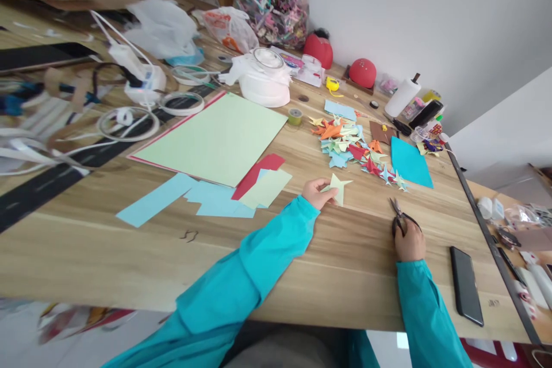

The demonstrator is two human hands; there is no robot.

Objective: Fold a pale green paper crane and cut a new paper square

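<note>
My left hand (319, 194) pinches a pale green paper star (339, 188) by one side, just above the wooden table (345, 276). Black-handled scissors (398, 213) are in my right hand (410, 241), low over the table, with their blades slightly apart and pointing away from me. Beyond both hands lies a heap of cut paper stars (345, 141) in orange, red, pale green and light blue. To the left of my left hand are a pale green paper piece (268, 188), a red paper piece (259, 172) and light blue paper pieces (224, 200).
A large pale green sheet stack (215, 138) lies left of centre. A turquoise sheet (410, 162) sits beyond the scissors, and a black phone (466, 286) lies near the right edge. White cables (129, 126) and plastic bags (164, 29) crowd the far left.
</note>
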